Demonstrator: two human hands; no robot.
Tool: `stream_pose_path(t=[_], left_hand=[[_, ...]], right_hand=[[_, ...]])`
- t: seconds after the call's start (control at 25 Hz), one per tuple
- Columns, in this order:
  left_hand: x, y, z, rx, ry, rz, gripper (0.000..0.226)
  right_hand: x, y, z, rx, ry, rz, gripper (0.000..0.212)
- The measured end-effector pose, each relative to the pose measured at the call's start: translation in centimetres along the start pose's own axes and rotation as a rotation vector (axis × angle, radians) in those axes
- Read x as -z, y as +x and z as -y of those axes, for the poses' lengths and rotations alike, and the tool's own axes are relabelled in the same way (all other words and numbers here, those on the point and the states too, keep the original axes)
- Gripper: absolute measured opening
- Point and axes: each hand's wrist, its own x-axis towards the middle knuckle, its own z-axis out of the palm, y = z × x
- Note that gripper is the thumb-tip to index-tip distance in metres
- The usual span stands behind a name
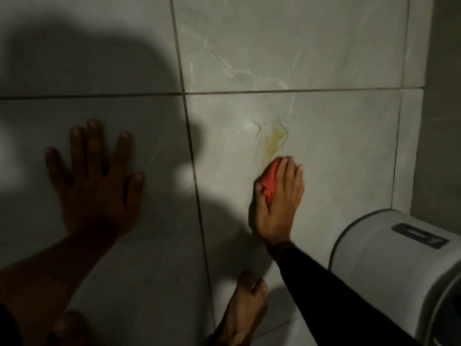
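left edge is sitting in heavy shadow, detail there hard to make out. left hand (97, 186) is lying flat on the tiled floor (324, 46), fingers spread wide and straight, palm down, holding nothing; it is very dark, and its bare forearm is getting cut off by the lower left edge. a left foot (67, 328) is barely showing at the bottom edge, mostly cut off and too dark to read. a big shadow is covering the left tiles and crossing the grout line toward the middle. a right foot (247, 310) is standing on the floor at bottom centre, toes showing, heel cut off. a yellowish stain (274, 141) is sitting on the lit tile, with thin curly hairs (258, 128) on either side of it. orange cloth (270, 178) is pressing on the tile just below the stain, mostly hidden under the fingers, only its top and left side showing. right hand (277, 203) is gripping the cloth, fingers laid close together over it, thumb pinching it from the left. a black sleeve (336, 295) is covering that arm down to the bottom edge. a white appliance (389, 270) with a dark label (419, 236) is getting cut off at lower right; cannot tell what it is. a grey wall (441, 121) is running up the right edge.
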Motion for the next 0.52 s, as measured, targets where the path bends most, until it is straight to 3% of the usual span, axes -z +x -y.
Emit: stream_pose_path(t=[0.08, 0.2, 0.28, 0.36, 0.4, 0.52], left_hand=[[0.0, 0.0, 0.0, 0.012, -0.004, 0.002, 0.078], [-0.2, 0.0, -0.1, 0.015, -0.004, -0.001, 0.077], [-0.2, 0.1, -0.1, 0.004, -0.009, -0.004, 0.078], [-0.1, 0.1, 0.0, 0.004, -0.016, 0.004, 0.078], [0.0, -0.1, 0.1, 0.008, -0.016, 0.005, 0.079], [-0.1, -0.1, 0.0, -0.001, -0.011, 0.006, 0.079]], right_hand=[[1.9, -1.6, -1.9, -0.111, 0.039, 0.038, 0.079], [2.5, 7.0, -1.3, -0.331, 0.057, -0.093, 0.080], [2.0, 11.8, 1.1, -0.134, -0.004, -0.094, 0.080], [1.5, 10.3, 1.3, 0.091, -0.033, -0.009, 0.077], [1.8, 8.2, 0.6, 0.118, -0.031, 0.057, 0.078], [3.8, 8.2, -1.8, -0.137, 0.035, 0.018, 0.081]])
